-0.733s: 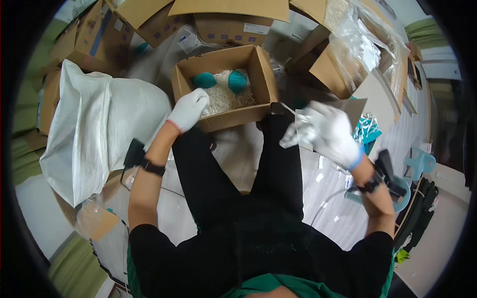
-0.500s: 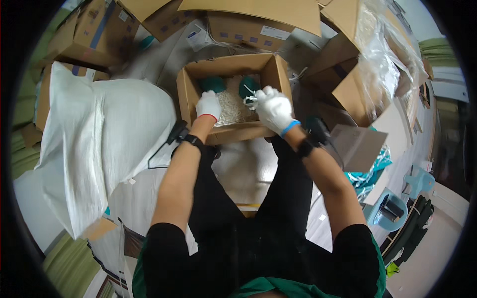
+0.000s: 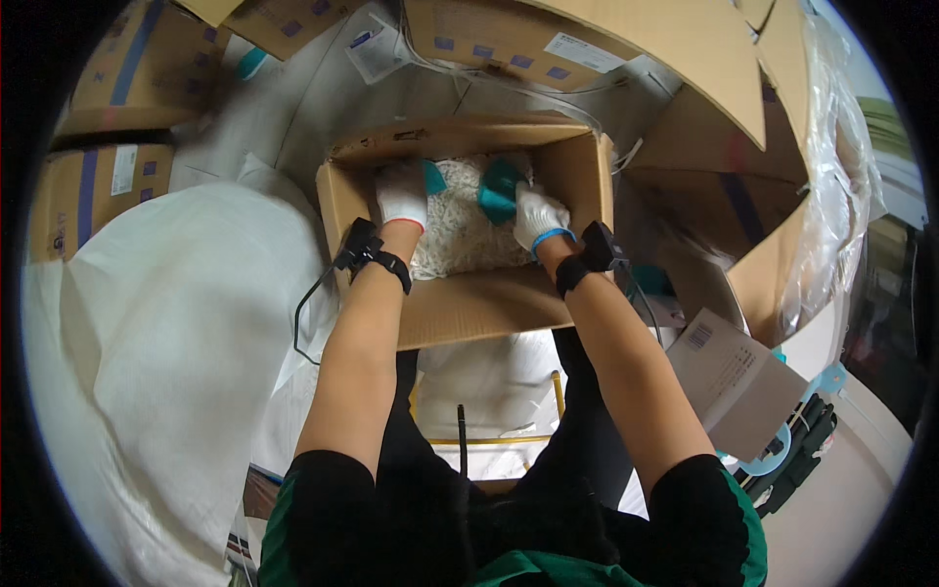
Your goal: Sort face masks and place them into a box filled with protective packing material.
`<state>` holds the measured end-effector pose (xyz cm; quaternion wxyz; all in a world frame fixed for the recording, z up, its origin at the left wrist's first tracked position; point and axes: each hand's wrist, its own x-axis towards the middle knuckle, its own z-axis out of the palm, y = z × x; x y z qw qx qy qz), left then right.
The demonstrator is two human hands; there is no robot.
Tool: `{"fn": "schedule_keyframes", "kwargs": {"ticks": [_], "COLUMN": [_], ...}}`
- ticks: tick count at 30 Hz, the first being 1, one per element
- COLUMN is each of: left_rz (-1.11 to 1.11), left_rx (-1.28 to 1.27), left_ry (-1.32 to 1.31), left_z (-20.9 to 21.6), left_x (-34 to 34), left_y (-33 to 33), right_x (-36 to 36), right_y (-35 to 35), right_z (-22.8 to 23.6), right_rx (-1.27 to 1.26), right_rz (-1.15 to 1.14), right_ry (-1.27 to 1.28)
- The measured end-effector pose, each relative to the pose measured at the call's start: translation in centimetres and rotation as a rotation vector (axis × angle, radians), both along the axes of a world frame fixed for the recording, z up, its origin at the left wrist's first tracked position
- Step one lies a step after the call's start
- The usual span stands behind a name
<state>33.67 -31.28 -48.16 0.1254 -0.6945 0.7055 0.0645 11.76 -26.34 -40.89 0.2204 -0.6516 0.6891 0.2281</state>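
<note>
An open cardboard box (image 3: pixel 460 318) stands before me with both my gloved hands inside. White crinkled paper strips (image 3: pixel 455 235) cover its bottom. My left hand (image 3: pixel 402 193), in a white glove with a red cuff, reaches down at the box's left side. It partly covers a teal thing (image 3: pixel 434 178), and its fingertips are hidden. At the right edge of another rounded teal thing (image 3: pixel 500 193), my right hand (image 3: pixel 540 213), in a white glove with a blue cuff, has its fingers bent inward. What lies in those fingers is hidden.
A big white sack (image 3: pixel 186 323) bulges at my left. Cardboard boxes (image 3: pixel 127 73) stand at the far left, and a large open carton (image 3: pixel 704 196) with clear plastic film (image 3: pixel 846 166) is at the right. A small carton (image 3: pixel 729 382) lies near my right forearm. White cords (image 3: pixel 509 83) run behind the box.
My right hand has lowered into the box, and the loose paper strips at its fingers no longer show there. My left hand has moved farther in over the left teal thing. The view has shifted closer.
</note>
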Motion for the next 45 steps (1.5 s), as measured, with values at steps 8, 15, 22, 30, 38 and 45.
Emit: {"fn": "schedule_keyframes", "kwargs": {"ticks": [8,15,22,30,38,45], "left_rz": [-0.446,-0.273,-0.221,0.248,0.197,-0.020], "left_rx": [-0.107,-0.293,-0.029,-0.036,0.039,0.283], "left_ry": [0.201,0.383,0.144,0.630,0.626,0.593], "left_z": [-0.8,-5.6,6.6,18.8,24.0,25.6], "left_x": [-3.2,-2.5,-2.0,0.7,0.5,-0.9], "left_y": [-1.2,-0.4,4.7,7.6,13.2,13.2], "right_x": [-0.3,0.0,1.4,1.3,2.0,3.8], "right_y": [-4.5,-1.8,-1.1,2.1,1.1,-1.2], "right_z": [-8.7,-6.4,-8.4,-5.2,-0.2,-4.5], "right_rx": [-0.033,-0.083,-0.393,-0.247,-0.234,-0.211], "right_rz": [-0.676,-0.303,-0.424,-0.473,-0.133,0.235], "right_ry": [0.127,-0.154,-0.279,-0.440,-0.217,-0.170]}}
